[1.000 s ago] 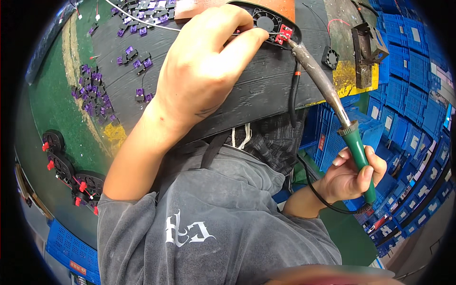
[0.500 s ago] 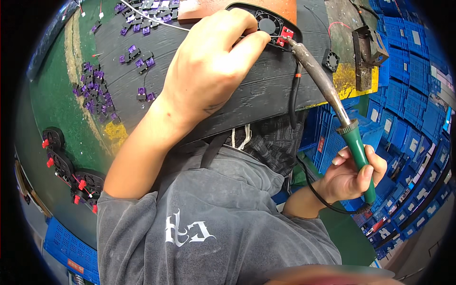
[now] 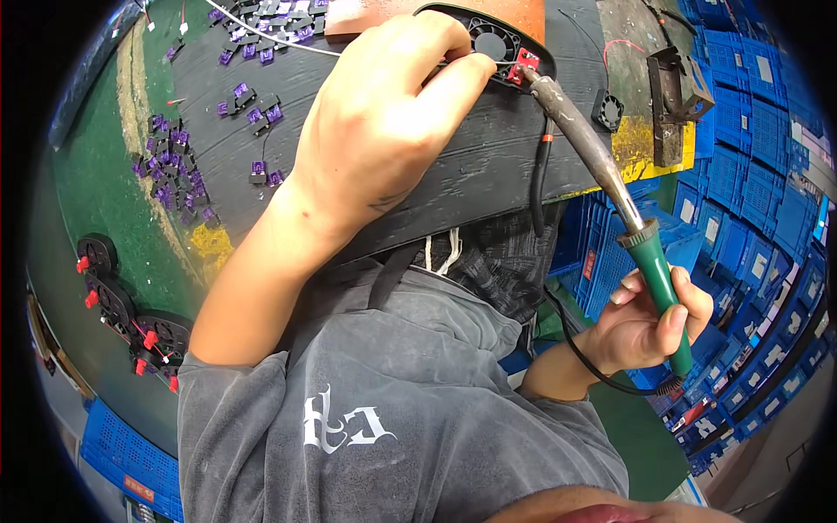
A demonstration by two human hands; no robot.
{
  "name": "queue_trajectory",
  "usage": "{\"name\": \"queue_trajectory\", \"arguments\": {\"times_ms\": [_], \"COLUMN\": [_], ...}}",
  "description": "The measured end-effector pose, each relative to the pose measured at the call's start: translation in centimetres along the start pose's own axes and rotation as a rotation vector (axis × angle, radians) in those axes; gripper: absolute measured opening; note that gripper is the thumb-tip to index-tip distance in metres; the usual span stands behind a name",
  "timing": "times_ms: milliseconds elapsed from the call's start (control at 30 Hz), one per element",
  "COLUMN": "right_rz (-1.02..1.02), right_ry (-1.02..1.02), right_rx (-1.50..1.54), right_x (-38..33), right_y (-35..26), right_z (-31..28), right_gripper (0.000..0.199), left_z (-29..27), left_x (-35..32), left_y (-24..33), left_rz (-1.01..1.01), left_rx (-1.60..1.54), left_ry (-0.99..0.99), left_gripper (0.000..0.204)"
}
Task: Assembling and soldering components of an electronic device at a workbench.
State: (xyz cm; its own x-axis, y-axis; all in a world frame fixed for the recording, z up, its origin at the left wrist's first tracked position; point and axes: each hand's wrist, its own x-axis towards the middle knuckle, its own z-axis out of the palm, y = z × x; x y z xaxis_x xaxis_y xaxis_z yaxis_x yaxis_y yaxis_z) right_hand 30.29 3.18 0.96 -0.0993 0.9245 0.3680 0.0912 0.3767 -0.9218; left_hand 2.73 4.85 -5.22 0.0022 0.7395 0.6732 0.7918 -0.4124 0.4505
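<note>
My left hand point(image 3: 370, 126) is closed in a pinch on a thin grey solder wire point(image 3: 279, 40), which trails off to the upper left. The wire's short end pokes out past the fingertips toward a small red circuit board point(image 3: 527, 59). That board sits beside a black fan point(image 3: 493, 45) in a black oval housing point(image 3: 547, 57). In my right hand point(image 3: 641, 331), the fingers wrap the green handle of a soldering iron point(image 3: 586, 144). Its tip meets the lower part of the red board; the exact contact is too small to tell.
Purple-and-black small parts point(image 3: 174, 166) lie in piles at left. Black housings with red pieces point(image 3: 109, 296) are at far left. A brown block point(image 3: 349, 19), a small fan point(image 3: 609, 111), a black-handled tool point(image 3: 542, 166) and a metal bracket point(image 3: 670, 105) are on the bench. Blue crates point(image 3: 732, 131) stack at right.
Both hands stay almost in place. My right hand and the iron's handle have shifted very slightly to the right; the loose wire has moved a little to the left.
</note>
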Motion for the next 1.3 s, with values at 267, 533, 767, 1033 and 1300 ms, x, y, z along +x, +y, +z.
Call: {"name": "queue_trajectory", "arguments": {"times_ms": [267, 533, 767, 1033, 1300], "right_rz": [0.018, 0.018, 0.051, 0.121, 0.083], "right_ry": [0.075, 0.089, 0.128, 0.148, 0.048], "right_rx": [-0.047, -0.089, -0.065, -0.031, -0.035], "right_x": [-0.4, 0.0, 1.6, 3.9, 6.0], "right_y": [0.0, 0.0, 0.1, 0.8, 0.1], "right_z": [-0.3, 0.3, -0.7, -2.1, -1.4], "right_gripper": [0.033, 0.034, 0.035, 0.037, 0.038], "left_z": [-0.3, 0.0, 0.6, 0.5, 0.8], "left_x": [0.0, -0.1, -0.5, -0.5, -0.4], "left_y": [-0.2, -0.1, -1.0, -1.3, -1.4], "left_rz": [0.008, -0.002, 0.039, 0.06, 0.066], "left_rx": [0.02, 0.018, 0.026, 0.019, 0.014], "left_ry": [-0.009, -0.004, 0.038, 0.036, 0.053], "left_gripper": [0.028, 0.029, 0.025, 0.023, 0.02]}}
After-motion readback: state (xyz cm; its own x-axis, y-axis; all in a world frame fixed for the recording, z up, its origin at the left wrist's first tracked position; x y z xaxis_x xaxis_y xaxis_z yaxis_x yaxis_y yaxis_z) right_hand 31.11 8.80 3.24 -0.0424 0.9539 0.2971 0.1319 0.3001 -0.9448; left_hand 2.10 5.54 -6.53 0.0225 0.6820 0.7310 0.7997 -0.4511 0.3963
